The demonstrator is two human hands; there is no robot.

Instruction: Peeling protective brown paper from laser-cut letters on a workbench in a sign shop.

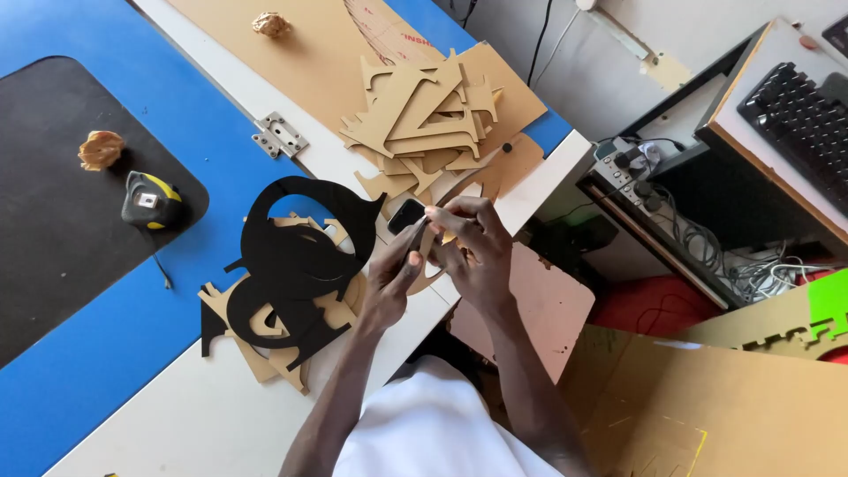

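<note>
Both hands pinch one small cut-out letter.

Left hand [393, 269] steadies the letter [408, 215]; right hand [473, 238] grips its brown backing (apparently for peeling), black letters [296, 265] stacked alongside.

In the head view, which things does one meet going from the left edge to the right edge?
Crumpled paper ball → tape measure → black cut-out letters → left hand → right hand → black keyboard.
</note>
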